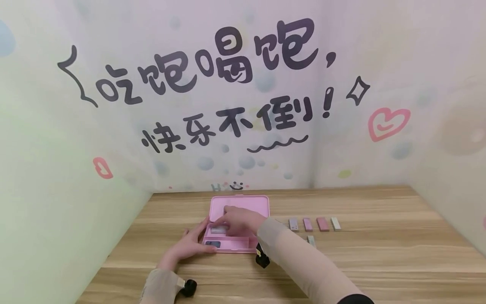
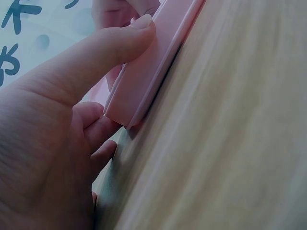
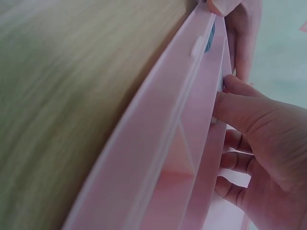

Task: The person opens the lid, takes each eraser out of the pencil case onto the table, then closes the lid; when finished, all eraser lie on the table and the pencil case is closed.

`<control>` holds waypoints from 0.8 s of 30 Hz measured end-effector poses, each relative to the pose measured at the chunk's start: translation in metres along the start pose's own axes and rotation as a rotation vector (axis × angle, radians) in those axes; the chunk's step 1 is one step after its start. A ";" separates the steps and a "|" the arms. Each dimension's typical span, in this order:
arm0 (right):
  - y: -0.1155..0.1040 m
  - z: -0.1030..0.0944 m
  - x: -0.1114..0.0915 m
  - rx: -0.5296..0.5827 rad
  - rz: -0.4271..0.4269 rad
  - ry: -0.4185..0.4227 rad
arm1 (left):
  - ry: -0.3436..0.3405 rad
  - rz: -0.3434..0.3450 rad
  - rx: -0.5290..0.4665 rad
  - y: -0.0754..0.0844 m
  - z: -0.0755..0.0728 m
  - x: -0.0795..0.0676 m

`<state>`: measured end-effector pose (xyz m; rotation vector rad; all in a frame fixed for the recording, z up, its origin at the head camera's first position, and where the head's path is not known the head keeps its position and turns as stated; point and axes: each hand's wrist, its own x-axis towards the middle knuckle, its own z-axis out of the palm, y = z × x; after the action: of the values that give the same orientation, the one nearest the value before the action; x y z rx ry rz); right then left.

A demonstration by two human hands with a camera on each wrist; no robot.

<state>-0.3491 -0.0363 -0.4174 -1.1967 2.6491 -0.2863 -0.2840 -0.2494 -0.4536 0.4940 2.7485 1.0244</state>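
Observation:
An open pink pencil case (image 1: 232, 250) lies on the table, its lid (image 1: 247, 207) folded back toward the wall. My left hand (image 1: 188, 245) grips the case's left end; in the left wrist view the thumb (image 2: 141, 28) rests on the front wall and the fingers curl round the end. My right hand (image 1: 243, 220) reaches into the back compartment, thumb and fingers at a small whitish block (image 1: 218, 229) near its left end. The hand partly hides that block. A dark blue-grey block (image 1: 213, 244) lies in the front compartment's left end.
Right of the case, several small blocks stand in a row: a lavender one (image 1: 293, 224), a pink-purple one (image 1: 307, 224), a deeper pink one (image 1: 322, 224) and a pale one (image 1: 336, 223). Another pale block (image 1: 311, 241) lies nearer, beside the right forearm. A printed wall stands behind.

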 end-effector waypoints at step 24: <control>0.001 -0.001 0.001 -0.045 -0.034 -0.029 | 0.005 0.014 -0.009 -0.002 0.001 0.002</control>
<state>-0.3504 -0.0361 -0.4166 -1.2511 2.6258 -0.2147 -0.2864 -0.2497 -0.4561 0.5106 2.7473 1.0416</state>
